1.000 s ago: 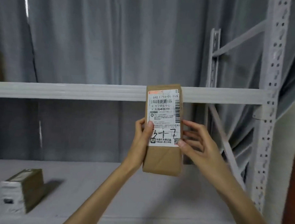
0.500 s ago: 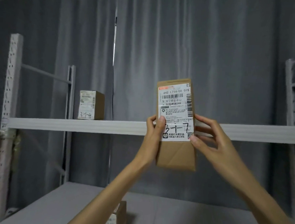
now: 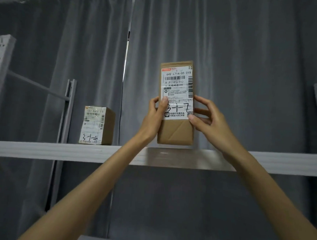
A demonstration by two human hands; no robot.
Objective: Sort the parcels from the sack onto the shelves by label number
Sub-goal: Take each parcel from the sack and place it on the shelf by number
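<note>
Your left hand [image 3: 154, 116] and right hand [image 3: 207, 116] pinch the parcel [image 3: 175, 102] from either side, thumbs on its label, fingers curled behind. It stands upright, long axis vertical, its base just above the shelf [image 3: 43, 149]; whether it touches, you cannot tell. Straight down looks like your move. Farther left, well apart, stands the box [image 3: 97, 126] marked 3-1-4.

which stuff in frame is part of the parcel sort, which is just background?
Job:
- parcel marked 3-1-7, upright, held by left hand and right hand just above the shelf
- parcel marked 3-1-4, standing on the shelf
- shelf

Background:
- grey curtain
- rack uprights
</note>
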